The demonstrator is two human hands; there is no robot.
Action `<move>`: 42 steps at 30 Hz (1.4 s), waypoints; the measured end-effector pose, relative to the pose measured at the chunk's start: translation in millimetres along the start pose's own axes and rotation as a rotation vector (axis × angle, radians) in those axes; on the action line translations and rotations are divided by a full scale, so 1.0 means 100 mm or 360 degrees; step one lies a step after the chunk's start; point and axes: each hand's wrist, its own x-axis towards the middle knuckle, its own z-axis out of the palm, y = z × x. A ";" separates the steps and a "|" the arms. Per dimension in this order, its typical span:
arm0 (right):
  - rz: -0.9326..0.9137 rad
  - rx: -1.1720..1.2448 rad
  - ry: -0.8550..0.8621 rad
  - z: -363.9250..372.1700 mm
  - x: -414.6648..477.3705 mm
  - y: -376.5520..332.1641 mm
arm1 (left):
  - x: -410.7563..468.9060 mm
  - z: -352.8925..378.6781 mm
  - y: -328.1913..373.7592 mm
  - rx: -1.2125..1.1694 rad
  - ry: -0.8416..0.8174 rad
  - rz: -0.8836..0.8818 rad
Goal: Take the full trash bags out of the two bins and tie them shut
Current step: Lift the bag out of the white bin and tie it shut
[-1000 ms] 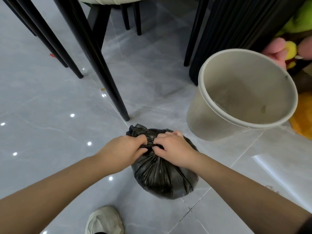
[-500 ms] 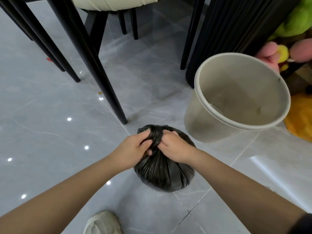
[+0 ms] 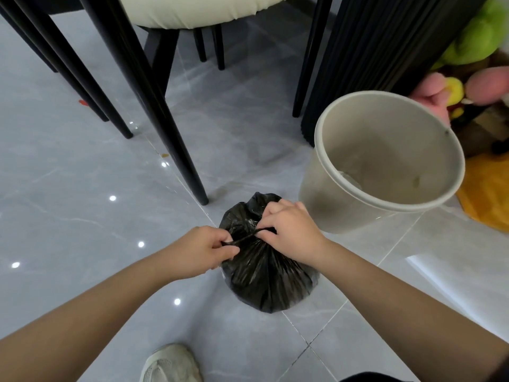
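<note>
A full black trash bag [image 3: 267,282] sits on the grey tile floor, its top gathered into a neck. My left hand [image 3: 201,252] pinches a thin twisted strand of the bag and holds it out to the left. On the right side of the neck, my right hand [image 3: 289,232] pinches the bag's gathered plastic. The strand runs taut between both hands. A beige round bin [image 3: 355,216] stands just right of the bag, with no bag inside it. Only this one bin is in view.
Black chair legs [image 3: 176,150] stand just behind and left of the bag, under a cream seat [image 3: 192,12]. A black ribbed pedestal [image 3: 371,51] rises behind the bin. Plush toys [image 3: 479,37] and an orange item [image 3: 487,197] lie at right. My shoe [image 3: 170,365] is below.
My hands were pressed together on the bag's neck; they have now drawn apart, the left pulling a thin strand out to the left. The view has shifted slightly.
</note>
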 end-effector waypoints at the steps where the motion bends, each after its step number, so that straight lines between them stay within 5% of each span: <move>1: -0.0013 -0.0016 0.0063 -0.01 0.00 -0.01 | -0.01 0.01 -0.01 -0.0074 -0.0029 -0.0018; 6: -0.0010 -0.0018 0.0301 -0.04 0.00 -0.02 | 0.01 0.09 -0.10 0.0331 0.0208 0.0202; 14: 0.0092 0.0646 0.0384 0.07 0.02 0.00 | 0.04 -0.17 -0.11 0.0855 0.0734 0.0409; 16: 0.0137 0.0476 0.0317 0.09 0.04 0.00 | 0.04 -0.25 0.05 0.0374 0.0553 0.0186; 19: 0.0230 0.0311 0.0265 0.09 0.06 -0.02 | 0.02 -0.19 0.32 -0.1011 0.0069 -0.0116; 22: 0.0276 0.0391 0.0229 0.14 0.07 -0.03 | 0.06 -0.02 0.38 -0.1621 0.0184 -0.0023; 25: 0.0240 0.0584 0.0161 0.23 0.05 -0.06 | 0.17 0.07 0.32 -0.1171 0.0522 0.0041; 29: 0.0290 0.0544 0.0103 0.26 0.06 -0.03 | 0.25 0.07 0.03 0.0984 0.0813 0.0298; 30: 0.0315 0.0487 0.0096 0.24 0.05 -0.02 | 0.23 0.06 -0.02 0.1269 0.0784 0.0371; 39: 0.0482 0.0402 0.0121 0.08 0.05 -0.07 | 0.03 0.20 -0.06 0.0795 0.0525 0.0218; 42: 0.0524 0.0446 0.0099 0.10 0.03 -0.08 | 0.07 0.23 -0.14 0.0256 0.0362 0.0098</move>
